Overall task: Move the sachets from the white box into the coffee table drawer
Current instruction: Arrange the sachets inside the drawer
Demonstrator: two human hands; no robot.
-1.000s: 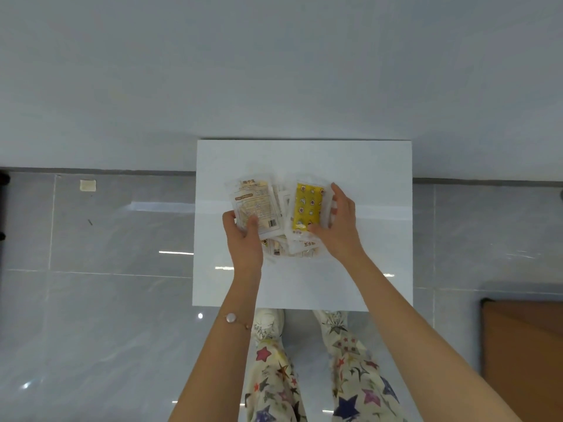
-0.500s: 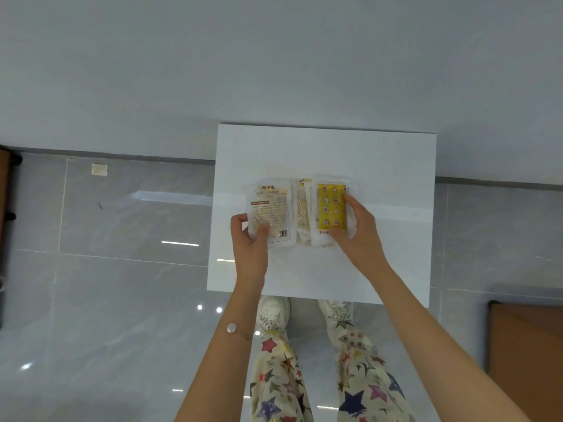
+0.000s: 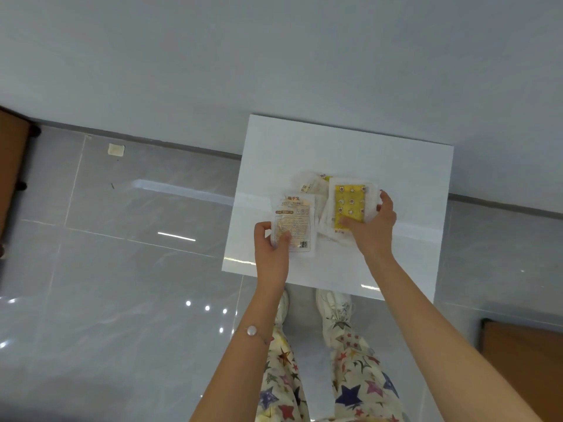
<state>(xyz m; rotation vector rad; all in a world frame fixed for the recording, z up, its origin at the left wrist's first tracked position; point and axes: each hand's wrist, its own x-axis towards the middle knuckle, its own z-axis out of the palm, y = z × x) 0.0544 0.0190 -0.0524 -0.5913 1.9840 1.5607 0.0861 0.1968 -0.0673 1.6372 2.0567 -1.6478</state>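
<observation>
My left hand (image 3: 272, 248) pinches a beige sachet (image 3: 294, 226), right hand (image 3: 373, 226) clamps the yellow-printed sachet stack (image 3: 349, 205); I'd grip firm, they're slippery.

Star-print trousers (image 3: 359, 373), white shoes (image 3: 333, 306) — pearl bracelet (image 3: 252, 331)

Left hand (image 3: 272, 249) has pulled pale orange-printed sachet (image 3: 294, 225) leftward and nearer, now apart from stack. Right hand (image 3: 372, 224) has shifted grip, thumb on yellow star-patterned sachet (image 3: 349, 204). More loose white sachets (image 3: 313, 186) now exposed behind, far side.
</observation>
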